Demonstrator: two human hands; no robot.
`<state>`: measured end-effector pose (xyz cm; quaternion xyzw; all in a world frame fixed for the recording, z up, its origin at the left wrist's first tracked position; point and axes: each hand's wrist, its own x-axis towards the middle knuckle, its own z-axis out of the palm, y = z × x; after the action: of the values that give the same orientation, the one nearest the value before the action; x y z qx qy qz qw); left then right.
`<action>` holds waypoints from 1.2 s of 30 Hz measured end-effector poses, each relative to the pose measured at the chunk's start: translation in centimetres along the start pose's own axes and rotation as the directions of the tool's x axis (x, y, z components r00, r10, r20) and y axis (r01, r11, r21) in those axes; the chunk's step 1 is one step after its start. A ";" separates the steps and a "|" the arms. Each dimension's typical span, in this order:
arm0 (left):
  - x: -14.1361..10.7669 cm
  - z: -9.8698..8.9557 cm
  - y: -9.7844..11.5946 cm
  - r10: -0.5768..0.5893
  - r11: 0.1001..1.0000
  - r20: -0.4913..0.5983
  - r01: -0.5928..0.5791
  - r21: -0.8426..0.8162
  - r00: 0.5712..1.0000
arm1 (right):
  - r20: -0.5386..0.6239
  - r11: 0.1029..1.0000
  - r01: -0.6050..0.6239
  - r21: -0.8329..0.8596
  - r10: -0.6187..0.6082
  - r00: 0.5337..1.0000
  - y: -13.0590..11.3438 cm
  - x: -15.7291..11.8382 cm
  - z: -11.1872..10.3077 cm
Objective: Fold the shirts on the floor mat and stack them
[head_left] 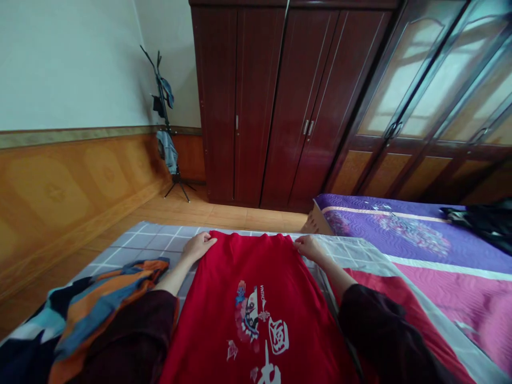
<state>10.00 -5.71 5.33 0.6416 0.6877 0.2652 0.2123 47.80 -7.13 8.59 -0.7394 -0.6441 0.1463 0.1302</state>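
A red T-shirt (256, 266) with a printed mask, white characters and the word CHINA lies spread in front of me, its near end cut off by the bottom of the view. My left hand (199, 247) pinches its far left corner. At the far right corner, my right hand (309, 247) grips the cloth between thumb and fingers. The far edge between both hands is slightly wavy. Beneath the shirt is a bed with a grey checked sheet (150, 240).
Left of my arm lies a striped orange, blue and navy garment (104, 298). Red cloth (394, 298) lies by my right arm. A second bed with a purple cover (360, 218) holds dark clothing (484, 221). Behind stand a wardrobe (256, 106) and a coat stand (164, 101).
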 end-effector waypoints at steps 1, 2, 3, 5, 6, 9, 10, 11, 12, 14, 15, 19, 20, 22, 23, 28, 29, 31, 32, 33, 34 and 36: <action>0.2 0.8 -0.6 -0.012 1.000 -0.013 0.012 0.024 1.000 | -0.020 1.000 -0.016 -0.016 0.016 1.000 0.0 0.8 1.0; 0.3 1.4 -1.0 -0.023 0.999 -0.023 0.024 0.039 0.999 | -0.038 0.999 -0.031 -0.030 0.030 0.999 0.0 1.3 1.9; 0.4 1.8 -1.4 -0.026 0.999 -0.030 0.027 0.046 0.999 | -0.054 0.998 -0.043 -0.042 0.041 0.998 0.1 1.8 2.7; 0.8 2.4 -1.8 -0.017 0.998 -0.030 0.018 0.053 0.999 | -0.083 0.996 -0.057 -0.061 0.052 0.995 0.3 2.5 3.8; 1.2 2.5 -2.0 -0.012 0.999 -0.031 0.014 0.052 0.999 | -0.096 0.996 -0.060 -0.068 0.054 0.994 0.6 2.8 4.1; 2.5 2.2 -3.0 -0.029 0.999 -0.084 0.032 0.035 0.996 | -0.136 0.994 -0.074 -0.082 0.063 0.989 1.4 3.4 4.7; 2.9 1.9 -3.4 -0.044 0.999 -0.115 0.048 0.026 0.992 | -0.151 0.993 -0.082 -0.085 0.069 0.986 1.6 3.5 4.8; 3.3 1.7 -3.9 -0.062 0.998 -0.145 0.065 0.016 0.987 | -0.167 0.992 -0.091 -0.088 0.076 0.983 1.9 3.6 4.9; 3.6 1.5 -4.4 -0.082 0.996 -0.172 0.084 0.005 0.982 | -0.183 0.991 -0.100 -0.092 0.082 0.980 2.0 3.7 4.9; 4.1 1.3 -5.3 -0.116 0.993 -0.205 0.113 -0.024 0.972 | -0.209 0.988 -0.114 -0.106 0.090 0.974 2.1 3.7 5.0; 4.2 1.3 -5.6 -0.126 0.992 -0.206 0.120 -0.045 0.970 | -0.219 0.986 -0.116 -0.117 0.089 0.972 2.0 3.6 5.0; 4.1 1.5 -5.7 -0.146 0.975 -0.127 0.121 -0.187 0.981 | -0.240 0.980 -0.072 -0.185 0.026 0.971 1.4 3.0 4.8; 3.9 1.5 -5.6 -0.152 0.965 -0.095 0.128 -0.228 0.984 | -0.232 0.977 -0.050 -0.208 0.000 0.973 1.3 2.8 4.7; 3.6 1.3 -5.4 -0.167 0.944 -0.032 0.150 -0.293 0.985 | -0.204 0.966 -0.006 -0.257 -0.049 0.978 1.1 2.5 4.6; 3.4 1.1 -5.2 -0.174 0.935 -0.009 0.162 -0.315 0.985 | -0.191 0.960 0.011 -0.280 -0.067 0.979 1.1 2.4 4.6; 3.3 1.2 -5.1 -0.176 0.927 0.034 0.177 -0.331 0.984 | -0.177 0.937 0.029 -0.347 -0.096 0.979 1.0 2.6 4.9; 3.4 1.5 -5.1 -0.171 0.931 0.039 0.175 -0.321 0.984 | -0.180 0.936 0.027 -0.351 -0.096 0.979 1.0 2.7 5.0; 3.8 2.0 -5.3 -0.165 0.943 0.042 0.170 -0.286 0.985 | -0.187 0.936 0.023 -0.350 -0.094 0.978 0.9 2.8 5.1; 3.9 2.3 -5.4 -0.165 0.951 0.038 0.169 -0.260 0.986 | -0.192 0.938 0.021 -0.347 -0.093 0.977 0.9 2.8 5.2; 4.0 2.5 -5.4 -0.166 0.959 0.030 0.169 -0.228 0.986 | -0.198 0.939 0.018 -0.343 -0.091 0.976 0.9 2.8 5.2; 4.1 2.6 -5.5 -0.169 0.967 0.017 0.170 -0.191 0.985 | -0.203 0.941 0.015 -0.337 -0.088 0.975 1.0 2.9 5.2; 4.1 2.6 -5.4 -0.173 0.979 -0.016 0.170 -0.116 0.985 | -0.219 0.946 -0.001 -0.325 -0.075 0.973 1.3 3.0 5.1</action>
<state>7.14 -1.61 0.03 0.5632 0.7270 0.2930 0.2618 47.40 -4.34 3.26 -0.7503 -0.6539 -0.0496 0.0833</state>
